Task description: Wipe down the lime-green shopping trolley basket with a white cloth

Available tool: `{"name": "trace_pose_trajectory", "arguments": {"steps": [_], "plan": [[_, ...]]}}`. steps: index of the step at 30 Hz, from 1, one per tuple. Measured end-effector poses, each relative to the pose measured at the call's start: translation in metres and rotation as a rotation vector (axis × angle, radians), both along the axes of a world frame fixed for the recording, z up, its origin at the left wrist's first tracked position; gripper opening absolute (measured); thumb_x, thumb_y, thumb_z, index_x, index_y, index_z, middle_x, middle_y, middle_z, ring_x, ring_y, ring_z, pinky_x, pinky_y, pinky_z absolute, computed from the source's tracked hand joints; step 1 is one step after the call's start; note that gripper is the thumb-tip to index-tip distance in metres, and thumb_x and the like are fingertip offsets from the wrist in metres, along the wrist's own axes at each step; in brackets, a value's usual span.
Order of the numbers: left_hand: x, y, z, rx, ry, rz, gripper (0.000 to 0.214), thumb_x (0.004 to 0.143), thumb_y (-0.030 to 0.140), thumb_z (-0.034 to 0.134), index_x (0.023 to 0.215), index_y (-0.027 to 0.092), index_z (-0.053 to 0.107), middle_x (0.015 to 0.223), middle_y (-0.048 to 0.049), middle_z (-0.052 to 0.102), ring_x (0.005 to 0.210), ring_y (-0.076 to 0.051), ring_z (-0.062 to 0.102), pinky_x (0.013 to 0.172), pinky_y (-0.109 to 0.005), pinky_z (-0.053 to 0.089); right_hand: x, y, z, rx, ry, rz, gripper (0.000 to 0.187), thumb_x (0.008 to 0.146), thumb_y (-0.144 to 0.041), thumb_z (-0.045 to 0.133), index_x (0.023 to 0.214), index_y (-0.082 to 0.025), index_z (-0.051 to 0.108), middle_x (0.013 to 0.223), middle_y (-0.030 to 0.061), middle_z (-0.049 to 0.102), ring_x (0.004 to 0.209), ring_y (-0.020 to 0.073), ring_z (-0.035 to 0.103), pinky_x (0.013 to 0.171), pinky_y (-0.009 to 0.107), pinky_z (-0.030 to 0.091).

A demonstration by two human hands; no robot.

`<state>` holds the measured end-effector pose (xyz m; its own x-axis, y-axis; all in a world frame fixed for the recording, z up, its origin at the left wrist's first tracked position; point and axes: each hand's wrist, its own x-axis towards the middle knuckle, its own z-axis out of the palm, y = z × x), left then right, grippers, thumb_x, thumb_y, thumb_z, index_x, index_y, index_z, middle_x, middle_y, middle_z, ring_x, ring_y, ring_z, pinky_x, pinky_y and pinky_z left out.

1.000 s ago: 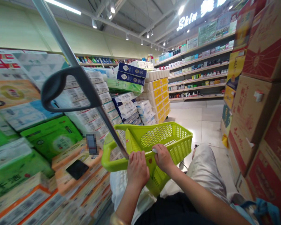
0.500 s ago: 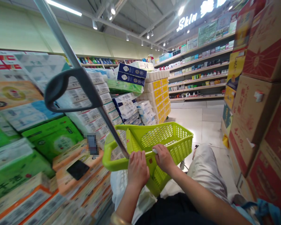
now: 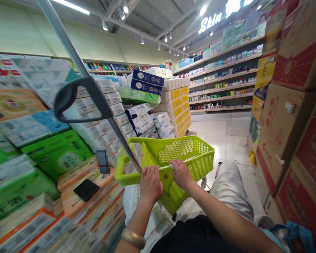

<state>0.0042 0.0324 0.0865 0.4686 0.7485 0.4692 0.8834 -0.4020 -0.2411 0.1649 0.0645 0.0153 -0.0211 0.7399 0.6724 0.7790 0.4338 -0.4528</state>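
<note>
Store aisle, seen from low down. My left hand [image 3: 150,182] was curled shut over the near rim of the green basket [image 3: 200,146], fingers folded onto the plastic just beside the foot of the metal pull handle [image 3: 76,100]. My right hand [image 3: 181,174] was clamped on the same rim, a little to the right and farther, touching the basket wall. A small white bit showed at its fingertips; I could not tell what it was.

The basket sat near the centre, tipped toward me, between the stacks on either side, with nothing to be seen inside it. The pull handle ran up and left from the rim, its black loop grip hanging in front of the tissue packs [image 3: 55,154] piled on the left. A gold bangle [image 3: 133,238] sat on my left wrist. My knee [image 3: 228,182], in light trousers, lay just right of the basket.

Cardboard boxes [image 3: 284,123] were stacked close on the right. Far off, across the tiled floor [image 3: 226,131], shelves [image 3: 221,80] of small bottles ran under a lit sign [image 3: 211,21].
</note>
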Motion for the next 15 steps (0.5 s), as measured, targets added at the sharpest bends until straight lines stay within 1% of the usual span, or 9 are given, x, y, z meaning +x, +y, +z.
{"name": "trace_pose_trajectory", "arguments": {"steps": [2, 4, 9, 15], "plan": [[-0.003, 0.005, 0.001, -0.013, -0.001, 0.009, 0.049, 0.068, 0.015, 0.055, 0.117, 0.011, 0.056, 0.104, -0.0115, 0.061, 0.105, -0.027, 0.051, 0.109, -0.043, 0.027, 0.011, 0.006, -0.005, -0.017, -0.018, -0.051, 0.038, 0.073, -0.001, 0.045, 0.104, -0.018, 0.058, 0.101, 0.0067, 0.059, 0.094, 0.0202, 0.049, 0.089, 0.033, 0.04], [-0.005, 0.009, 0.002, -0.025, 0.003, 0.019, 0.049, 0.068, 0.015, 0.055, 0.118, 0.011, 0.056, 0.105, -0.0115, 0.061, 0.107, -0.027, 0.051, 0.109, -0.042, 0.027, 0.017, 0.01, -0.008, -0.029, -0.024, -0.07, 0.037, 0.073, -0.001, 0.045, 0.104, -0.018, 0.059, 0.1, 0.0074, 0.06, 0.093, 0.0206, 0.049, 0.089, 0.033, 0.04], [-0.011, 0.018, 0.005, -0.045, 0.014, 0.03, 0.047, 0.069, 0.014, 0.052, 0.116, 0.011, 0.058, 0.106, -0.011, 0.062, 0.108, -0.026, 0.052, 0.11, -0.04, 0.025, 0.023, 0.014, -0.009, -0.061, -0.047, -0.102, 0.037, 0.075, -0.002, 0.046, 0.105, -0.019, 0.06, 0.103, 0.0077, 0.06, 0.094, 0.0208, 0.05, 0.089, 0.032, 0.039], [-0.019, 0.025, 0.007, -0.054, 0.014, 0.031, 0.047, 0.069, 0.013, 0.052, 0.115, 0.013, 0.058, 0.106, -0.0104, 0.063, 0.109, -0.026, 0.053, 0.11, -0.04, 0.026, 0.044, 0.016, -0.013, -0.105, -0.06, -0.167, 0.036, 0.076, -0.001, 0.044, 0.104, -0.017, 0.062, 0.104, 0.0088, 0.062, 0.097, 0.0217, 0.051, 0.091, 0.032, 0.038]]}}
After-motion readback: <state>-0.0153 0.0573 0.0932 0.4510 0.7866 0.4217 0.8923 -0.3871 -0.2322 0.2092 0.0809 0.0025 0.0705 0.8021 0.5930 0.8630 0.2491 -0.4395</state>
